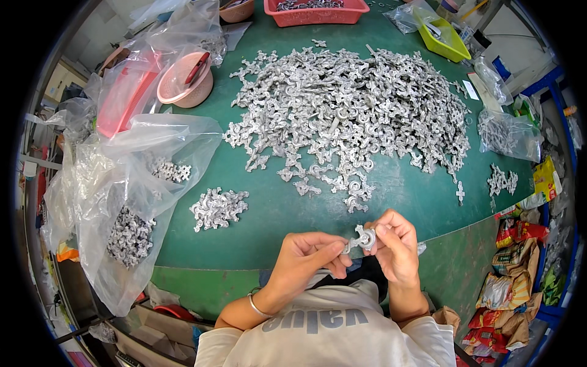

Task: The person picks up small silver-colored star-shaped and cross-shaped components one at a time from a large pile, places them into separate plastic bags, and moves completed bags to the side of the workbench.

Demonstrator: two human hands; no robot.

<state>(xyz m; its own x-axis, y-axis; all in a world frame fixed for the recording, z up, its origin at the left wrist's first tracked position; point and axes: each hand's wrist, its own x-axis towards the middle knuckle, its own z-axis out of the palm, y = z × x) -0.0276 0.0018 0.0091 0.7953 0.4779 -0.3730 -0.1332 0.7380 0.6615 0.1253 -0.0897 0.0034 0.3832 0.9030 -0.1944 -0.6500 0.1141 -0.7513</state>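
Between my two hands, just over the near edge of the green table, I hold a small silver-grey metal casting with a round ring and short arms. Fingers of my left hand pinch its left end. My right hand grips the ringed end between thumb and fingers. A large heap of similar castings covers the middle of the table beyond my hands. To the left lies a smaller pile of castings. One single casting lies apart, right of my hands.
A clear plastic bag with castings inside spreads over the left edge. Behind it stands a pink bowl with a red-handled tool. Far back are a red tray and a yellow-green basket. At right sits another filled bag.
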